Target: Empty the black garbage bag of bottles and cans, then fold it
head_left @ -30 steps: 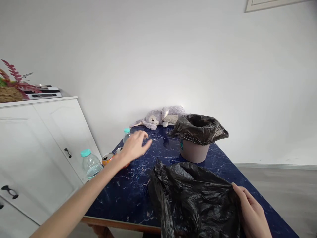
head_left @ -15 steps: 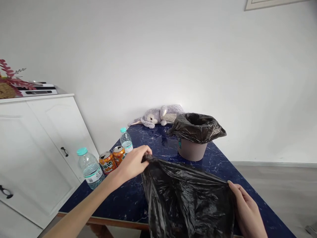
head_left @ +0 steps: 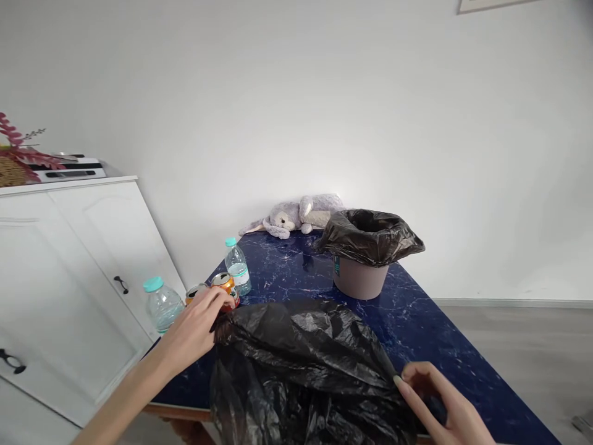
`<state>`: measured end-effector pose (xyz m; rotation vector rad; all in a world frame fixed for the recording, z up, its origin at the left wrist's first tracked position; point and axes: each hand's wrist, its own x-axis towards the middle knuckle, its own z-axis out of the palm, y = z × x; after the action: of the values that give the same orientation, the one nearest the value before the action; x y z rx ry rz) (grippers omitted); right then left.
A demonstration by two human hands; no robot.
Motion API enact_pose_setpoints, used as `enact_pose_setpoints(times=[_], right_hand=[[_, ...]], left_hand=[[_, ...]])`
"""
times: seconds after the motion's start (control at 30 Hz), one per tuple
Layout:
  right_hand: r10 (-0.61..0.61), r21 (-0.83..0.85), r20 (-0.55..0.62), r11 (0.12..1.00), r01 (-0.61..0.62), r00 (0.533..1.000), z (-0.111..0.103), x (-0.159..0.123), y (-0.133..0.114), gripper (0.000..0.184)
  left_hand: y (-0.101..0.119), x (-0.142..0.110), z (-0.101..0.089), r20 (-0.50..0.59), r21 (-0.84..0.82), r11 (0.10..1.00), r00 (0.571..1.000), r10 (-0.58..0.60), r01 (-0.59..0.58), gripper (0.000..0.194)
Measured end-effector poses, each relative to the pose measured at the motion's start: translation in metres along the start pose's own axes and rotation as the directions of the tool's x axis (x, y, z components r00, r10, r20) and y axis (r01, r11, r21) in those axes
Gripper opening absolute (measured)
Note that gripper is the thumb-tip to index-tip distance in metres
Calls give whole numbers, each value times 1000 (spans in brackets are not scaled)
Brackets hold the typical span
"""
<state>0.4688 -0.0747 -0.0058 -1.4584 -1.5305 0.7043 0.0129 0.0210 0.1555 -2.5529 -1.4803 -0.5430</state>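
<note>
- Just left of my left grip [head_left: 199,321]: a clear plastic bottle with a turquoise cap [head_left: 164,306].
- Left grip: looks closed, pinching a thin, glossy black plastic bag [head_left: 301,364].
- Bag: sagging between my grips; I judge this step as spreading it.
- Right grip [head_left: 456,414]: thumb and forefinger pinch its edge; firm pinches seem called for.

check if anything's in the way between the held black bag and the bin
Nothing visible stands between the held black bag and the bin: the gap shows only blue tabletop. The orange cans beside the left hand stand off to the side.
</note>
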Motion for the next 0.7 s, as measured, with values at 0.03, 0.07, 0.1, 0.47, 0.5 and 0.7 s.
enact_pose_setpoints(times=[0.03,0.07,0.1,0.47,0.5,0.7], right_hand=[[-49,-60,-64,997,45,997,-1,-1,-4,37],[-108,-117,-121,989,94,987,-1,-1,-8,35],[-170,-168,-156,975,144,973,-1,-1,-15,33],[-280,-217,240,918,333,929,30,64,-63,52],[-270,-245,296,906,346,916,37,69,-59,56],[-197,-427,449,810,403,872,76,70,-29,67]], left_hand=[[1,-2,1,-8,0,1000,1000,-28,28,16],[3,-2,2,-6,5,998,998,-62,62,19],[5,-2,2,5,16,994,994,-113,113,21],[24,-18,13,-3,-650,650,854,-520,393,67],[30,-27,15,-72,-634,669,831,-551,389,66],[92,-88,33,-453,-338,921,824,-341,195,25]])
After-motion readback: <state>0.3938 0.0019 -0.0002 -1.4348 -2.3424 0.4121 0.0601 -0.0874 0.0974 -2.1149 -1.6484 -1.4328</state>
